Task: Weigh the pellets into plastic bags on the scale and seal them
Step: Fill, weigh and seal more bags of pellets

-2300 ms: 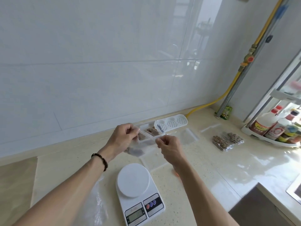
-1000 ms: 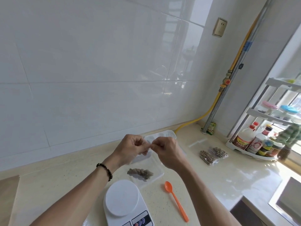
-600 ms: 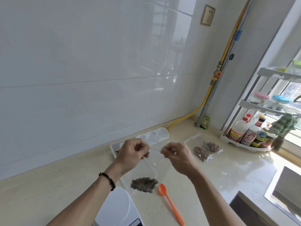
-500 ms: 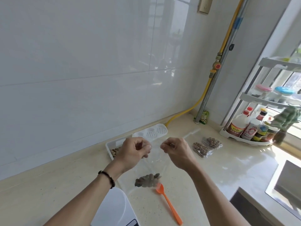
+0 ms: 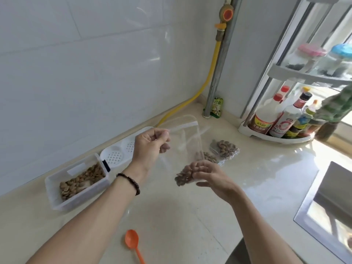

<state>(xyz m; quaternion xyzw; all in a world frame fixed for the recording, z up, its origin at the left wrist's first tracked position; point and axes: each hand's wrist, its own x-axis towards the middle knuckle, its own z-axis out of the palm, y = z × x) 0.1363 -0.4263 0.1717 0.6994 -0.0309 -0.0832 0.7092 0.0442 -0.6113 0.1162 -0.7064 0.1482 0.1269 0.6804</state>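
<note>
**Operator:** State the position of the plastic bag (image 5: 182,147) and the grip on it.

**Technician:** The bag hangs in the air above the counter (image 5: 171,216). The left hand (image 5: 150,144) pinches one end of the zip strip between thumb and curled fingers. The right hand (image 5: 206,177), at 4 o'clock from the left, cups the bottom corner where the pellets (image 5: 183,175) sit, with its fingers loosely curled against the film.

**Operator:** Handling properties?

**Technician:** Judged light, limp and slick. The film will fold, and the load will probably shift to the lowest corner.

**Operator:** Recommended hold?

**Technician:** Grip the stiffer zip strip and support the pellet mass from below. The filled bags (image 5: 222,149) lie at 1 o'clock from the right hand; the pellet tub (image 5: 76,180) is at 8 o'clock from the left hand.
</note>
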